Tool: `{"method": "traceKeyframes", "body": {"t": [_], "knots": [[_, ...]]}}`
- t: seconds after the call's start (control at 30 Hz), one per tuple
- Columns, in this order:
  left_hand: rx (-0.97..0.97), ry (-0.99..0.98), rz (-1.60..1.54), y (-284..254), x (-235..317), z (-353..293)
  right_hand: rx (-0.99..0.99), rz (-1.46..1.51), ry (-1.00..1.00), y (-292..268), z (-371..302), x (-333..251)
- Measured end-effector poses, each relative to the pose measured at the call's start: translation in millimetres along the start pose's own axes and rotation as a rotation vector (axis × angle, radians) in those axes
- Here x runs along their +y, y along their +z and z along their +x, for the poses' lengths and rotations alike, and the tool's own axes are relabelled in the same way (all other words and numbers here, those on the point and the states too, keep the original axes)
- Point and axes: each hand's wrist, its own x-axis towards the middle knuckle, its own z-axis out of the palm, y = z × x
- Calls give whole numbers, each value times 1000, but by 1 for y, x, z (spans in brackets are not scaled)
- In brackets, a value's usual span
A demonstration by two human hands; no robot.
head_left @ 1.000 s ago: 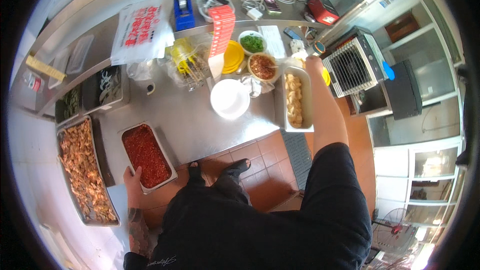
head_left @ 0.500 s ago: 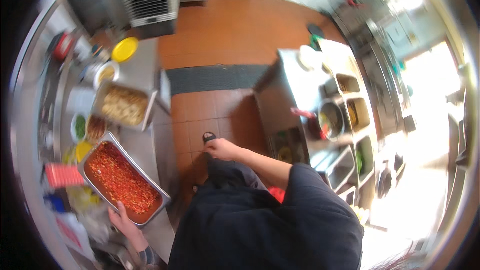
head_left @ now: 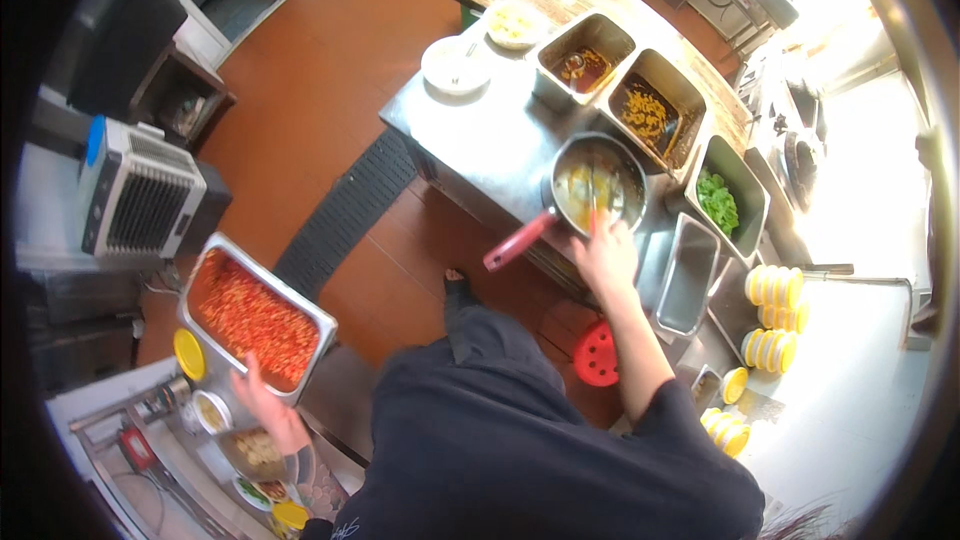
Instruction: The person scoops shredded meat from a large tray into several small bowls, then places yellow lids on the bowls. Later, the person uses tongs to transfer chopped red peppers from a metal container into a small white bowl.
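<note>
My left hand (head_left: 272, 412) holds a long stainless steel food pan (head_left: 322, 345) at its near edge, with the thumb up at the rim and the other fingers hidden. Chopped red chillies (head_left: 252, 315) fill the pan, which hangs tilted to my left. On the right, my right hand (head_left: 608, 258) reaches over the near rim of a saucepan (head_left: 552, 172) with a dark red handle (head_left: 520, 242). Its fingers close on a thin utensil (head_left: 597, 202), reddish near the grip, that dips into the saucepan. A yellowish liquid mix shows inside; the utensil's lower end is unclear.
Deep metal pans hold dark sauce (head_left: 585, 68), yellow pieces (head_left: 645, 115) and green leaves (head_left: 716, 202). An empty steel pan (head_left: 686, 280) sits beside the saucepan. Yellow-lidded tubs (head_left: 775, 290) stand at right, a red stool (head_left: 597, 352) below. An air cooler (head_left: 145, 195) stands left.
My view and body have turned right toward the counter with the saucepan. My right hand has moved from beside my leg to the utensil. The chilli pan has swung away from the left counter.
</note>
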Motion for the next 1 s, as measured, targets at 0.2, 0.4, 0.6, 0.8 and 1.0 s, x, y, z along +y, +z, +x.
{"method": "traceKeyframes", "body": {"t": [0.2,0.4,0.6,0.8,1.0], "knots": [[-280,90,-44,71,22,-22,-162,10,362,-39,-65,95],[-232,-26,-143,102,15,73,-94,235,404,-6,-128,169],[-88,155,-142,182,76,272,-11,422,618,15,-99,144],[-238,217,-113,263,114,331,103,365,675,-54,-119,84],[-408,294,115,344,79,289,89,801,505,-141,-63,-62]]}}
